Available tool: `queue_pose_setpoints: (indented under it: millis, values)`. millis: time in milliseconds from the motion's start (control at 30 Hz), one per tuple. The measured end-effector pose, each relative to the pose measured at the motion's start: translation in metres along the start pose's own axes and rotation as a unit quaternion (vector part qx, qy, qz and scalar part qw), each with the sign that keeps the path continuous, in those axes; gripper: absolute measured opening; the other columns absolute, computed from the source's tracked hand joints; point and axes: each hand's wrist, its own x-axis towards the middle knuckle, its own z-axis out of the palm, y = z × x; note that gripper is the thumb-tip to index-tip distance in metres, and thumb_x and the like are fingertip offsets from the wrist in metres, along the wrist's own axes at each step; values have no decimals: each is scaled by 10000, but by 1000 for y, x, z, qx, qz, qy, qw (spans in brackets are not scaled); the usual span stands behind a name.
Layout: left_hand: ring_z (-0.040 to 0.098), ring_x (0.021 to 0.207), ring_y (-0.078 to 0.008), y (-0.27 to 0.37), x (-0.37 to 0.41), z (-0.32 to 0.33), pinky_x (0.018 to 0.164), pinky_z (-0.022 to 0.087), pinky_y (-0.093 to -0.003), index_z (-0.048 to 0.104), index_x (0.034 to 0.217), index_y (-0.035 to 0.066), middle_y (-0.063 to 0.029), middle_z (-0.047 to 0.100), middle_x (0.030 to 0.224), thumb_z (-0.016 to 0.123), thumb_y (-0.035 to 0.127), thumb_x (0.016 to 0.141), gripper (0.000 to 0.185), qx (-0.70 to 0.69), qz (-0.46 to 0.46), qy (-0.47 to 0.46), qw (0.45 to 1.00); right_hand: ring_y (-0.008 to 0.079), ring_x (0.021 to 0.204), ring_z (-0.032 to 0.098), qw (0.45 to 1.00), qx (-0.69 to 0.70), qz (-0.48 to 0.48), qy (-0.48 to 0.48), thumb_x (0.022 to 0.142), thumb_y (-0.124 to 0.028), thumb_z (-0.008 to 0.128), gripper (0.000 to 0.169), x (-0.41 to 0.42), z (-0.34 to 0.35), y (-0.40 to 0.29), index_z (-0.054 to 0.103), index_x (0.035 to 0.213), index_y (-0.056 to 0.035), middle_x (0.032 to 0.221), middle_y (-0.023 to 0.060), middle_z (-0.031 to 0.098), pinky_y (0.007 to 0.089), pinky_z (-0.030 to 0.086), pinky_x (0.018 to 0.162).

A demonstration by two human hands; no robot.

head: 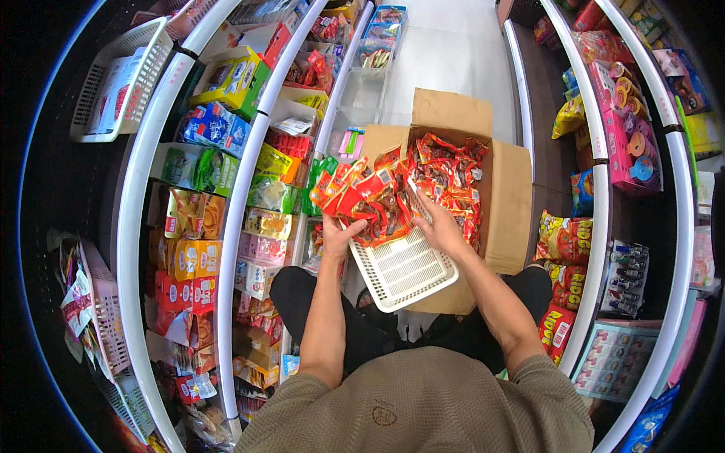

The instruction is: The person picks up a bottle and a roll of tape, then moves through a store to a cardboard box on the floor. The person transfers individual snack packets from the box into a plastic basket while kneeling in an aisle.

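A white slotted plastic basket [408,272] is tilted above my lap, with red foil snack packets [371,198] heaped at its far end. My left hand [338,235] grips the packets at the basket's left side, thumb on top. My right hand [442,226] holds the basket's right rim, its fingers reaching inside beside the packets. Just beyond the basket, an open cardboard box [508,206] stands on the floor with its flaps folded out. More red snack packets [447,164] of the same kind fill much of it.
Shelves with white front edges [243,187] rise at the left, full of boxed and bagged snacks. At the right, shelves hold chip bags [563,238] and a pink candy box [620,150]. Clear plastic bins [362,88] line the left shelf's base. Pale floor [447,45] shows beyond the box.
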Motion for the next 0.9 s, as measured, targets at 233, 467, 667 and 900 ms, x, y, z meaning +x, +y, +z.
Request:
queue_pose_setpoints:
  millis: [233,467,667,900]
  values:
    - [524,1303,-313,35,-17,9,1089,436,-478,289,1523,61,-151,497,1430,753,159,871,807,-106,-189,17,976,395,1211,608,999,34,33,-5,975,-120,611,609,15,-23,-27,389,1541,-152,1313,261,613,433,474,1016]
    - [709,899,-282,46,-28,-3,865,595,-422,631,1072,-16,-155,702,984,713,169,852,299,-66,-267,38,961,395,1066,648,992,98,-61,44,999,-335,579,628,39,-33,-47,377,1524,-56,1148,246,664,466,495,939]
    - [710,933,-295,83,-24,-52,894,583,-426,621,1130,-42,-172,705,1054,653,176,860,349,-38,-213,93,972,408,1092,655,992,-87,73,57,1000,-313,533,478,53,-80,23,560,1313,47,1165,292,665,472,512,956]
    - [703,1014,-319,90,-43,-60,944,563,-443,618,1181,-56,-198,700,1137,613,168,928,338,-79,-192,129,970,374,992,681,936,-334,96,-60,807,-200,719,418,-12,24,88,620,1145,25,1058,239,680,485,546,889]
